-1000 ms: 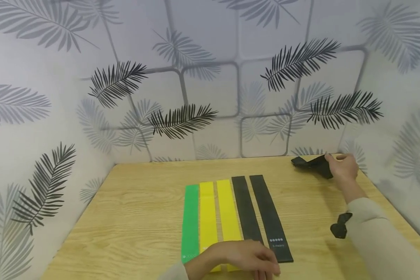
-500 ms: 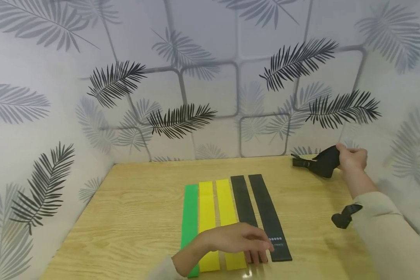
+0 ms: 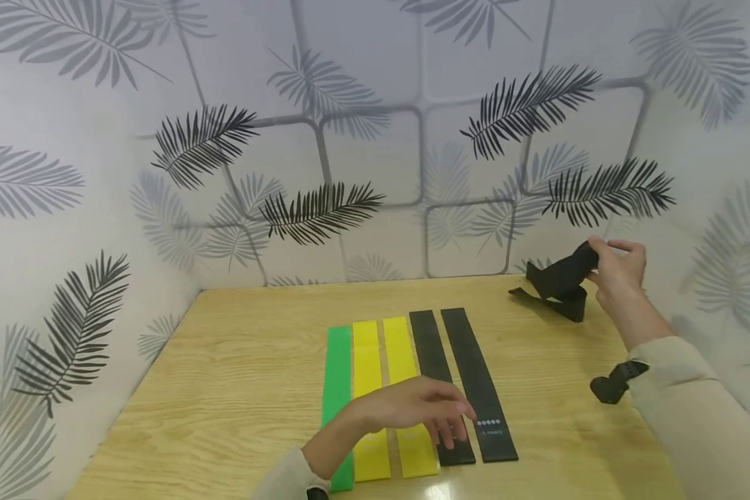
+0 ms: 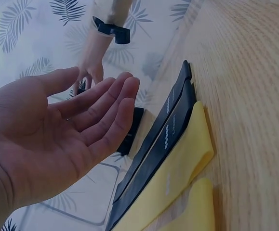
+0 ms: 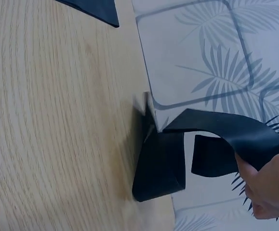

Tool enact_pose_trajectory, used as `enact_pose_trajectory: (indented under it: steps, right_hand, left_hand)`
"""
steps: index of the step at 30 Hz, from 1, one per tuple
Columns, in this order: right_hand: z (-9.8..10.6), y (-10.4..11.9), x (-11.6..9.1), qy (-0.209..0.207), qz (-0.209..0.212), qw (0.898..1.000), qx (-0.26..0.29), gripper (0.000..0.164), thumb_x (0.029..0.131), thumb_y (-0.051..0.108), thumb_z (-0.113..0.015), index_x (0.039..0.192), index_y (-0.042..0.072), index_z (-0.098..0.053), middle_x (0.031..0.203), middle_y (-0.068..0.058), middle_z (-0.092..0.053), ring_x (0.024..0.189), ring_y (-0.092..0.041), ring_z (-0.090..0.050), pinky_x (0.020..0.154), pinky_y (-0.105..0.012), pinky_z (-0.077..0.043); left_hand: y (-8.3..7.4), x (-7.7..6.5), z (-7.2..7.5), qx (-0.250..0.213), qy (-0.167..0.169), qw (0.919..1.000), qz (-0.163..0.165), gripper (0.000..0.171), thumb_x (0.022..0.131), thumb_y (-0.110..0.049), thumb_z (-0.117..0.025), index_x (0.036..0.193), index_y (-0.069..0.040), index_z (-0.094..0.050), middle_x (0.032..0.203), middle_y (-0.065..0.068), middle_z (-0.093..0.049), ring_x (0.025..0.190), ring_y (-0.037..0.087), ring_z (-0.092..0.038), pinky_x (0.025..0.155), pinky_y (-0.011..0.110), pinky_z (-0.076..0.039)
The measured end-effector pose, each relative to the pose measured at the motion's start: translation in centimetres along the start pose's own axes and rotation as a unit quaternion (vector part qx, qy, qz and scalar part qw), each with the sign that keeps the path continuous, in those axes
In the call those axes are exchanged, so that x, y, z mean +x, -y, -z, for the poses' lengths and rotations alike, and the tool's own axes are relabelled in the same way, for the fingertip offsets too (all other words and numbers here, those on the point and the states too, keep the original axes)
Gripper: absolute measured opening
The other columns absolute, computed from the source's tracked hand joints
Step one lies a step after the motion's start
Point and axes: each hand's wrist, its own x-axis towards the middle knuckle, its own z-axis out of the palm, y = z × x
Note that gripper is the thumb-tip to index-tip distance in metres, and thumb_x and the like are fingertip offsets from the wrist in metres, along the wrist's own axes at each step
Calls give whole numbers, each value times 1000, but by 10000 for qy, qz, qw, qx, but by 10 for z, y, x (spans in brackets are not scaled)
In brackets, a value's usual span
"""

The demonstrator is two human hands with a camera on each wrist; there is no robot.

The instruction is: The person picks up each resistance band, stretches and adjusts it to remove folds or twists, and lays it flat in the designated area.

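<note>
My right hand (image 3: 621, 272) pinches a black resistance band (image 3: 562, 275) at the table's back right corner. The band hangs in loose folds, its lower part near or on the wood; in the right wrist view it bends in a loop from the fingers. Over the front ends of the flat bands hovers my left hand (image 3: 406, 405), fingers loosely bent and holding nothing. Below it lie two black bands (image 3: 469, 361) with white dots and print, two yellow bands (image 3: 367, 368) and a green band (image 3: 337, 375), side by side. The left hand partly covers several of them.
The wooden table (image 3: 244, 382) meets leaf-patterned walls (image 3: 375, 160) at the back and sides. A dark device on a strap (image 3: 612, 383) is worn at the right wrist.
My right hand has lifted the black band higher, and its folds have shifted. My left hand has moved up and slightly left, away from the front ends of the black bands.
</note>
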Motion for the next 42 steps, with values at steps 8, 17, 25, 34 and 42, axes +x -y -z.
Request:
enact_pose_trajectory:
  steps: [8, 17, 25, 34, 42]
  right_hand:
    - [-9, -3, -14, 910, 202, 9953, 243, 23, 104, 25, -64, 110, 21, -43, 116, 0, -47, 90, -9, -58, 88, -33, -57]
    - [-17, -12, -34, 1927, 124, 9811, -138, 19, 108, 37, -54, 113, 21, -45, 114, 0, -41, 102, -13, -53, 91, -34, -50]
    - [-32, -17, -53, 2880, 229, 9569, -295, 22, 111, 35, -49, 113, 13, -50, 108, 3, -53, 92, -10, -61, 76, -25, -54]
    - [-50, -24, -86, 3439, 318, 9304, -1226, 29, 111, 42, -48, 116, 14, -47, 112, -2, -53, 80, -14, -65, 74, -31, -56]
    - [-64, -34, -111, 3879, 364, 9058, -1668, 36, 108, 38, -56, 127, 9, -48, 119, -8, -51, 76, -18, -58, 70, -34, -51]
  left_hand:
    - [8, 4, 8, 41, -283, 9996, 26, 38, 113, -22, -48, 134, 6, -61, 107, 11, -75, 88, 14, -73, 84, 39, -63]
    - [12, 16, 19, -16, -932, 9956, 42, 40, 112, -26, -49, 131, 5, -63, 112, 20, -73, 90, 22, -73, 83, 40, -62]
    - [9, 36, 23, -189, -1965, 9802, 182, 40, 112, -30, -49, 131, 3, -65, 120, 21, -72, 105, 40, -71, 83, 35, -62]
    - [5, 59, 27, -247, -3349, 9419, 73, 39, 110, -32, -55, 143, -10, -56, 130, 18, -65, 115, 36, -67, 93, 44, -59]
    - [-9, 71, 24, -221, -3500, 9361, -271, 58, 107, -45, -57, 160, -39, -32, 155, 8, -49, 141, 30, -51, 117, 55, -39]
